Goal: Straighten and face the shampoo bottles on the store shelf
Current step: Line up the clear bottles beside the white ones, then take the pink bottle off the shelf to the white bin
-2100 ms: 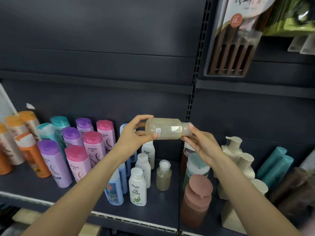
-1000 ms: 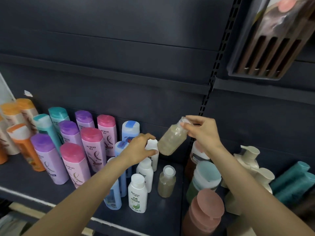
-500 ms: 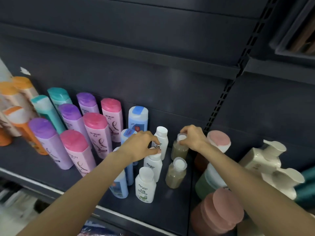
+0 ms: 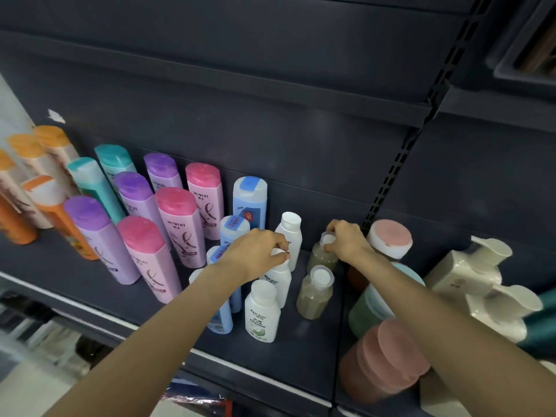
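A small clear bottle of yellowish liquid (image 4: 323,256) stands upright at the back of the dark shelf (image 4: 304,350), and my right hand (image 4: 346,240) grips its white cap from above. A matching yellowish bottle (image 4: 314,293) stands just in front of it. My left hand (image 4: 255,254) pinches the cap of the middle white bottle (image 4: 278,281) in a row of three; another white bottle (image 4: 290,233) stands behind it and one with a green label (image 4: 261,313) in front. Blue bottles (image 4: 249,200) line up to the left, partly hidden by my left forearm.
Pink (image 4: 177,224), purple (image 4: 99,236), teal (image 4: 90,182) and orange (image 4: 51,203) shampoo bottles fill the shelf's left part. Right of the slotted upright (image 4: 400,158) stand pink-lidded jars (image 4: 388,239), a green jar (image 4: 370,305) and cream pump bottles (image 4: 478,266).
My right hand brought the yellowish bottle down from mid-air and set it upright at the back of the shelf. My left hand let go of it and took the white bottle's cap.
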